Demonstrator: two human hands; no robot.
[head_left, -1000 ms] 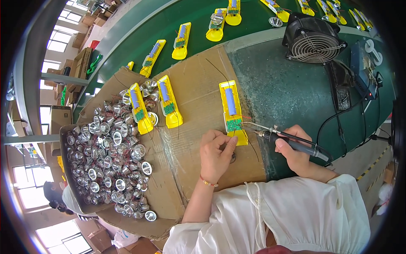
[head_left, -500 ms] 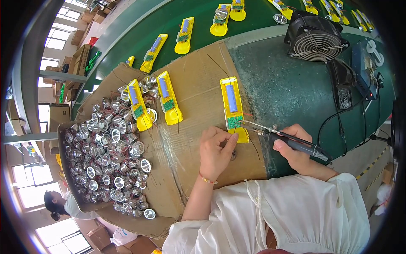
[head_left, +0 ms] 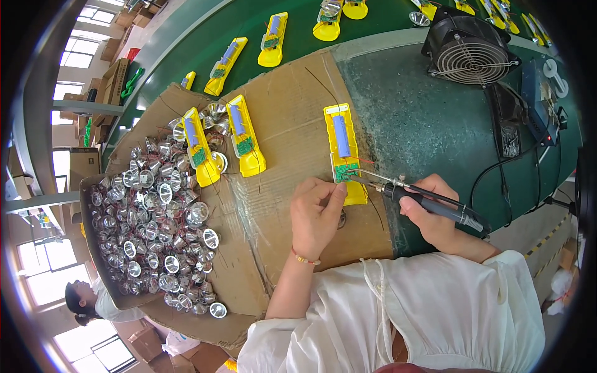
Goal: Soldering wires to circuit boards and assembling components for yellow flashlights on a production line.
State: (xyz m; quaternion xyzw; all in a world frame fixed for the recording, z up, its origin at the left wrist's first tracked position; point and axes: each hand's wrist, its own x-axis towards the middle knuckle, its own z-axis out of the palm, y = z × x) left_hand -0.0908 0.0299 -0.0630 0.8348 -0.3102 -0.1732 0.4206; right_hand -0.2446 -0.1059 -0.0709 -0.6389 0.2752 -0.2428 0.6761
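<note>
In front of me a yellow flashlight housing [head_left: 356,194] lies on the cardboard, with a blue cylindrical battery [head_left: 341,138] and a small green circuit board [head_left: 344,173] inside it. My right hand [head_left: 435,214] grips a soldering iron [head_left: 435,208] that has a thin metal feed tube fixed along it. Its tip points left at the board, at or just above it. My left hand [head_left: 317,214] is closed in a pinch at the board's lower edge; what the fingertips hold is too small to make out. A round reflector [head_left: 342,219] is partly hidden beside that hand.
Many silvery reflector cups with thin wires fill a cardboard tray [head_left: 99,261] at left. Two yellow housings [head_left: 249,140] [head_left: 200,149] lie beside them. More housings [head_left: 272,40] line the green belt behind. A black fan [head_left: 469,56] and a blue soldering station [head_left: 538,102] stand at right.
My left fingertips have moved up slightly, closer to the circuit board. The soldering iron has shifted a little at the board. The whole view has moved slightly.
</note>
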